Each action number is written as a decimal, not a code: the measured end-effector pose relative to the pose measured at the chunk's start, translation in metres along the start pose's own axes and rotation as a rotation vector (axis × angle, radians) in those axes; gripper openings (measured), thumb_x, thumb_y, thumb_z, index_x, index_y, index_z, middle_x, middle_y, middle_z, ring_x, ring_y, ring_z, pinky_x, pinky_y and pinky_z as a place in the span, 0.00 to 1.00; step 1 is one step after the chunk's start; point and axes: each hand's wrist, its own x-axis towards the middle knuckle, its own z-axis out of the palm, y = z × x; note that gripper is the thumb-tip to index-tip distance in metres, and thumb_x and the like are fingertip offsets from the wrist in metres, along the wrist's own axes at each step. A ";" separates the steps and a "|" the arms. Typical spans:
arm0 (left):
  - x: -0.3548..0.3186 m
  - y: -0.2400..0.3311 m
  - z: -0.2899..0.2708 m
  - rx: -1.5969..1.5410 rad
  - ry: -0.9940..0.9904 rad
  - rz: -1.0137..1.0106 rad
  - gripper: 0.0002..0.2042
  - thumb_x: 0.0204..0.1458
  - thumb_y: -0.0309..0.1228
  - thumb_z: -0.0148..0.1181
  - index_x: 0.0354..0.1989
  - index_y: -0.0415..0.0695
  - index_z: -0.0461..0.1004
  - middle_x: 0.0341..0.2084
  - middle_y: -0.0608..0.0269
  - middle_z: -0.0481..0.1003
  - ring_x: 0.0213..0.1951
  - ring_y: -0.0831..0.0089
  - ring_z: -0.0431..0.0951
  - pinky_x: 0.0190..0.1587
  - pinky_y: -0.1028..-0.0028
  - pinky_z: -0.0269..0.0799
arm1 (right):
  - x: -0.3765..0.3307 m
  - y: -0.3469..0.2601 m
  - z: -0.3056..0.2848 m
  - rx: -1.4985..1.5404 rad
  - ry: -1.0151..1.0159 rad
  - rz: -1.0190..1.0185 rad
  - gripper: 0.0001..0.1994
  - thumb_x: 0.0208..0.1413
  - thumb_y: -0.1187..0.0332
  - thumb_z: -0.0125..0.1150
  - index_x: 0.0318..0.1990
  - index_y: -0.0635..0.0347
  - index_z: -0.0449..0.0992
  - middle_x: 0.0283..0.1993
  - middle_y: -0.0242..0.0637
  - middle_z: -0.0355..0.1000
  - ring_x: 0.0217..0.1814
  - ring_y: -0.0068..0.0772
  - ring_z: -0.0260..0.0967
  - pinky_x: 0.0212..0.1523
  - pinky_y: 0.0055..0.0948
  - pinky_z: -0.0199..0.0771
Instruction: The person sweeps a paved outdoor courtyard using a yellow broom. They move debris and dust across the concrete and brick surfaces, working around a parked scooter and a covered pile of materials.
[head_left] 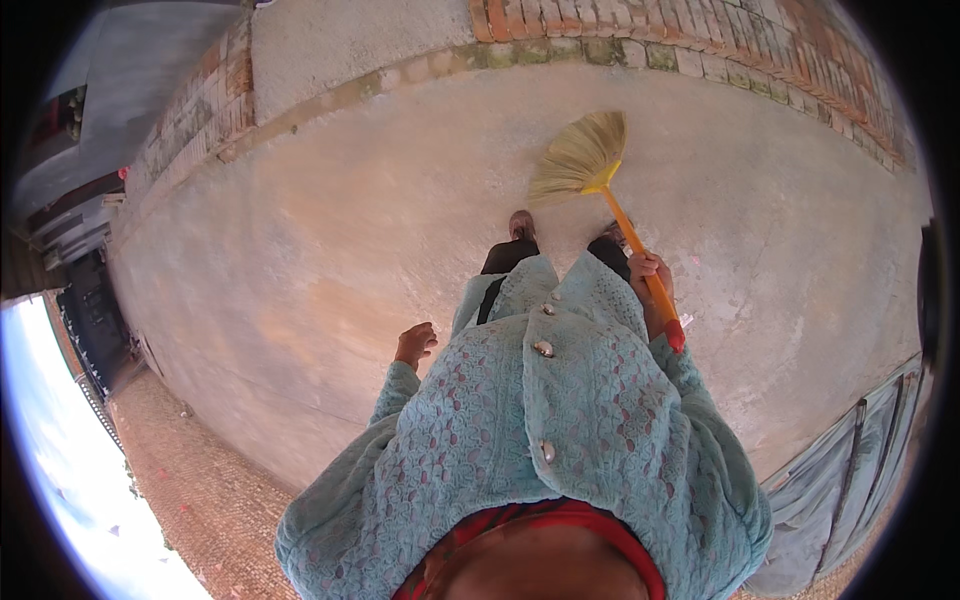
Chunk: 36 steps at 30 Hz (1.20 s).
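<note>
My right hand [650, 272] is wrapped round the orange handle of a broom [628, 222]. The handle slants down past my hand to a red end beside my right sleeve. At its far end, a yellow collar joins a fan of pale straw bristles, spread over the ground ahead of my feet. On the other side, my left hand [415, 344] hangs beside my light blue knitted cardigan [470, 400]. Its fingers are loosely bent and apart, with nothing visible in them.
Smooth concrete ground [330, 220] surrounds my feet. A low brick edge [620, 52] curves along the far side. Grey sheeting [850, 470] stands at the near right. Brick paving [200, 490] lies at the near left, and a dark gate [92, 310] stands at the far left.
</note>
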 end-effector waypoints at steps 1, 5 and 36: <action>-0.002 0.001 0.003 0.005 -0.017 -0.011 0.15 0.41 0.35 0.51 0.39 0.48 0.70 0.25 0.68 0.72 0.28 0.78 0.73 0.28 0.74 0.64 | -0.015 -0.011 0.005 0.015 -0.011 -0.055 0.05 0.50 0.75 0.41 0.29 0.68 0.56 0.21 0.32 0.55 0.16 0.17 0.55 0.17 0.13 0.63; 0.036 0.007 0.010 -0.033 -0.070 0.030 0.17 0.41 0.35 0.51 0.42 0.47 0.68 0.27 0.67 0.72 0.30 0.76 0.73 0.30 0.72 0.64 | -0.065 -0.035 0.027 -0.069 -0.082 -0.273 0.05 0.51 0.75 0.39 0.28 0.70 0.56 0.21 0.34 0.54 0.16 0.17 0.54 0.15 0.13 0.61; 0.010 0.029 -0.045 -0.176 -0.097 -0.137 0.20 0.41 0.35 0.50 0.45 0.43 0.66 0.31 0.64 0.72 0.35 0.74 0.72 0.33 0.73 0.64 | -0.011 -0.019 0.031 -0.105 0.036 -0.081 0.05 0.50 0.74 0.42 0.26 0.65 0.58 0.18 0.29 0.56 0.17 0.16 0.56 0.17 0.15 0.61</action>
